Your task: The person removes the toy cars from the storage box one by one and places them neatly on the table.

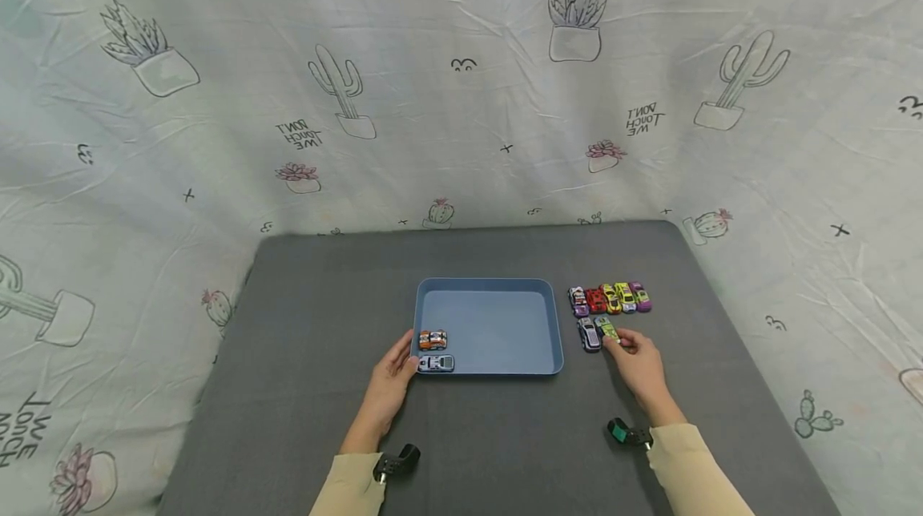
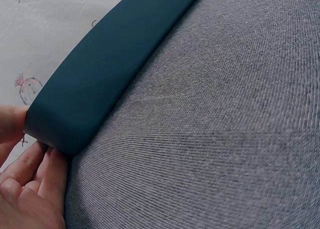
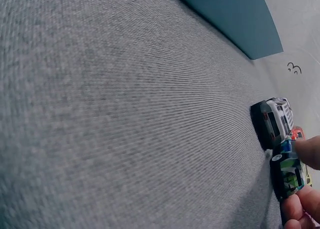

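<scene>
My left hand (image 1: 390,376) grips the lower left corner of the blue tray (image 1: 490,285), thumb at the rim and fingers against the outer side; the left wrist view shows these fingers (image 2: 52,176) at the tray's corner. Inside the tray, an orange toy car (image 1: 433,340) lies above a light blue-grey toy car (image 1: 436,364). To the right of the tray, my right hand (image 1: 640,360) pinches a green toy car (image 1: 606,329) between thumb and fingers. Close beside that car stands a silver-and-black toy car (image 1: 589,335), also visible in the right wrist view.
A row of several toy cars, among them a red one (image 1: 596,300) and a purple one (image 1: 639,296), stands right of the tray. Everything rests on a grey cloth-covered table (image 1: 324,284). Behind it hangs a pale curtain (image 1: 433,115) with cactus drawings.
</scene>
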The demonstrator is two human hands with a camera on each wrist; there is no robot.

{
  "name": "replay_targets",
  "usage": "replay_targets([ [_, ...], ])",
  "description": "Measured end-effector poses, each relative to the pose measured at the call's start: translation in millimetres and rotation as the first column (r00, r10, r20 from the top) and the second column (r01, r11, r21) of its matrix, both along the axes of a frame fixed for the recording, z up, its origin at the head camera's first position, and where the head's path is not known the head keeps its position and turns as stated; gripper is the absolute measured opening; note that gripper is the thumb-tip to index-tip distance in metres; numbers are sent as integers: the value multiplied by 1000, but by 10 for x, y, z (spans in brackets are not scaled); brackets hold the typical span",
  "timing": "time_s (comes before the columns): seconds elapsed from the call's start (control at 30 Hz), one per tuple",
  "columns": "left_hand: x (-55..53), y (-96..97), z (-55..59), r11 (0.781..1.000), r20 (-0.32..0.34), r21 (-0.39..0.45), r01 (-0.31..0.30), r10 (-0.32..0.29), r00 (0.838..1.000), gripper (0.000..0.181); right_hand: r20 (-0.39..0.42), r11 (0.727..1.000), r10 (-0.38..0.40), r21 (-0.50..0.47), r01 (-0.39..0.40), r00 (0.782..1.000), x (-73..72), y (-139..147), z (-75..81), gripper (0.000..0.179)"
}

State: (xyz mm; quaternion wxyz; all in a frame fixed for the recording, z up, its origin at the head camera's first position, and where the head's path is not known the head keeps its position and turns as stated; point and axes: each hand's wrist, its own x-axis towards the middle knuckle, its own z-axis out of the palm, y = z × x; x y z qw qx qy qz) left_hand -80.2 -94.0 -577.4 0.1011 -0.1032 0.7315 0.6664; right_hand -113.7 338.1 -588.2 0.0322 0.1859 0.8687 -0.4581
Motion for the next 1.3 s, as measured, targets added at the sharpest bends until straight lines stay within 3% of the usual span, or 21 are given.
replay_targets([
  [0.57,-7,0,-1,1000,-8,0,1,-1,1000,50,-14,999,-48,-8,48,999,3,-24,-41,55],
  [0.83,2,-11,-35,1000,-8,-1,7,-7,1000,50,-24,992,-115,-54,114,993,-54,-41,92,65],
  [1.03,10,-23,-54,1000,-5,-6,5,-5,1000,50,-128,1000,-17,1,17,992,-176,-155,213,62],
  [1.3,7,-6,-38,1000,-1,6,-6,6,1000,50,-224,990,128,-25,-137,966,-295,-528,444,61],
])
